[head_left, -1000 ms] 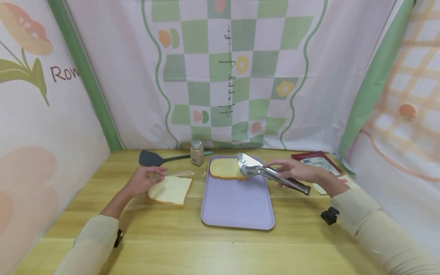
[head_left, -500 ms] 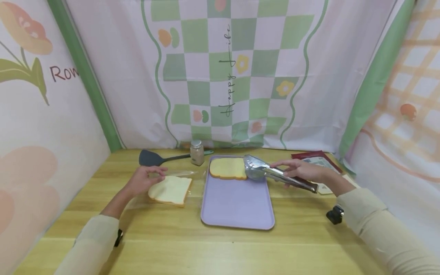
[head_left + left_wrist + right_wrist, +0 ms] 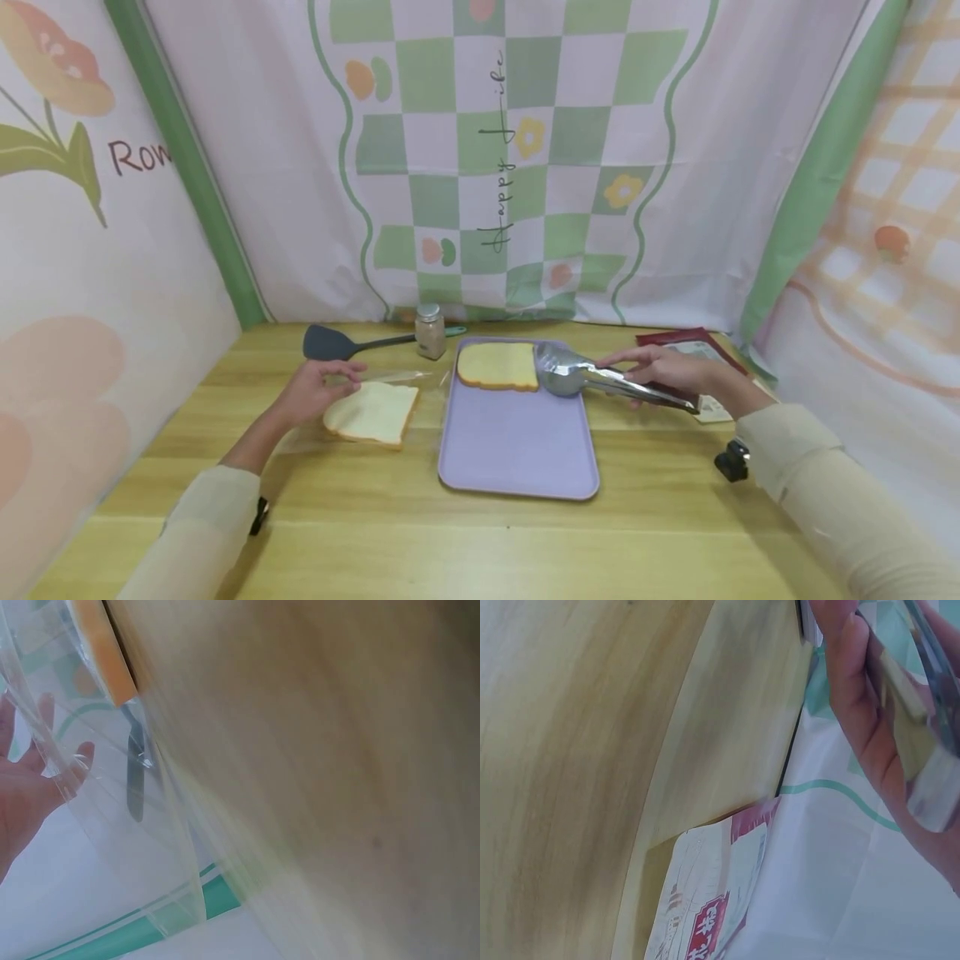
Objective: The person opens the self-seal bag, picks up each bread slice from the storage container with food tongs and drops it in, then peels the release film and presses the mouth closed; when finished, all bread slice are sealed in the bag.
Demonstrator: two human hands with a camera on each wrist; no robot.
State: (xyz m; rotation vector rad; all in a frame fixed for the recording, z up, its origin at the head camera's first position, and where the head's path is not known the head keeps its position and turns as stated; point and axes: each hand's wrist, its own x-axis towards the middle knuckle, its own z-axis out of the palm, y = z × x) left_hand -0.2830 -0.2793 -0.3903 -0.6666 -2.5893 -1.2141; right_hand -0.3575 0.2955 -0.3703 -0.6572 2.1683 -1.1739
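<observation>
My left hand (image 3: 318,393) is at the upper left of a bread slice (image 3: 375,414) in a clear plastic bag (image 3: 105,802), holding the bag's film between thumb and fingers. Its fingers show partly through the film in the left wrist view. A second bread slice (image 3: 497,367) lies unwrapped at the far end of a lilac tray (image 3: 517,450). My right hand (image 3: 660,375) grips metal tongs (image 3: 622,383) around their arms. The tongs' broad heads are over the tray's right rim, just right of the unwrapped slice.
A dark spatula (image 3: 330,343) lies behind the bagged slice, its handle passing behind a shaker jar (image 3: 430,332) with a metal lid. Printed packets (image 3: 693,346) lie at the far right, near my right hand. A patterned curtain (image 3: 495,167) hangs at the table's back edge.
My right hand has moved right with the tongs, whose heads have come off the right end of the unwrapped slice. That slice stays on the tray; my left hand barely moves.
</observation>
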